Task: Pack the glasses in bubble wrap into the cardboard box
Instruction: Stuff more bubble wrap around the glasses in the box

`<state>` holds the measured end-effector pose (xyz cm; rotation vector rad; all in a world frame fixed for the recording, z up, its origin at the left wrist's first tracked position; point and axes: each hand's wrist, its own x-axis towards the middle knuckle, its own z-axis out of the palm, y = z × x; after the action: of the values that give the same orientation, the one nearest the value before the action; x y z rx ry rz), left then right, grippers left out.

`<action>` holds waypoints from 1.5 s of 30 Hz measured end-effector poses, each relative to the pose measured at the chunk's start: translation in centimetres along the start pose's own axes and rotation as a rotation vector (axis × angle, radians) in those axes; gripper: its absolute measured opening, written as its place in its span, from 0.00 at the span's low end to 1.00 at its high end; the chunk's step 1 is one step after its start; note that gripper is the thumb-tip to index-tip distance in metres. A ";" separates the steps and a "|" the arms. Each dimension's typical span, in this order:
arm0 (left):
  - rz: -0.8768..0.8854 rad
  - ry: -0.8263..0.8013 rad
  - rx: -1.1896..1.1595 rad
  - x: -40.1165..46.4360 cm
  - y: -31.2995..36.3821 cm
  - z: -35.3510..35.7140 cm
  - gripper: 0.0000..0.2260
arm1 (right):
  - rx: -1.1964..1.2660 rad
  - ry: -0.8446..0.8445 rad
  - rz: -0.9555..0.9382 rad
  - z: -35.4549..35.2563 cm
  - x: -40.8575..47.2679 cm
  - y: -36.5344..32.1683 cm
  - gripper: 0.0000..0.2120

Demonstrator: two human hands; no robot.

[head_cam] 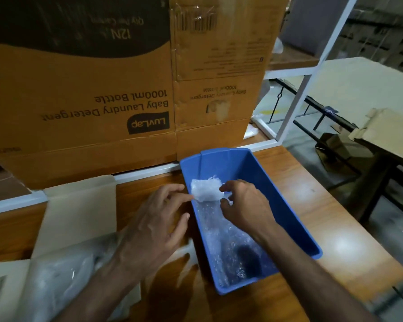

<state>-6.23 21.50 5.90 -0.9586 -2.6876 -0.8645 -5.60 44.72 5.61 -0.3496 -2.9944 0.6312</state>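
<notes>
A small bundle of bubble wrap (206,190) hangs over the far end of a blue plastic bin (286,205). My right hand (244,205) pinches the bundle's right end with thumb and fingers. My left hand (158,219) is beside the bin's left wall with fingers spread, its fingertips touching the bundle's left end. More bubble-wrapped items (228,247) lie in the bin's bottom, one with a dark shape inside. An open cardboard box (79,217) with its flaps up sits at the lower left, with clear plastic (56,282) in it.
A large orange carton (102,112) printed with upside-down detergent text stands right behind the wooden table (335,228). A white metal frame (307,73) rises at the right. Further right is another table with flattened cardboard (386,129).
</notes>
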 end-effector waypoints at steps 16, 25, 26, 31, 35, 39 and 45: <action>-0.187 0.034 0.070 -4.0 -1.6 -0.1 0.15 | -0.209 -0.188 -0.156 7.0 11.0 3.0 0.15; -0.313 0.100 -0.006 -6.2 -3.8 -1.8 0.12 | 0.442 -0.045 -0.039 2.3 8.2 3.5 0.18; -0.315 0.104 -0.018 -6.2 -4.0 -2.0 0.12 | 0.505 -0.036 -0.044 1.6 7.4 2.7 0.18; -0.299 0.127 -0.252 -6.0 -3.8 -4.1 0.12 | 0.810 -0.139 -0.160 -1.2 2.4 -4.5 0.19; -0.334 0.105 -0.443 -6.8 -3.8 -6.7 0.23 | 0.803 -0.259 -0.287 0.2 -1.5 -11.4 0.18; -0.378 0.037 -0.419 -8.7 -5.5 -9.4 0.35 | 0.747 -0.440 -0.403 2.2 -3.9 -16.3 0.16; -0.400 -0.010 -0.479 -12.3 -9.4 -12.2 0.25 | 0.762 -0.536 -0.470 5.0 -4.9 -19.6 0.08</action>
<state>-3.00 2.12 7.51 -0.4861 -2.7805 -1.6381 -5.41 24.13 8.88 0.6321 -2.7593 1.9055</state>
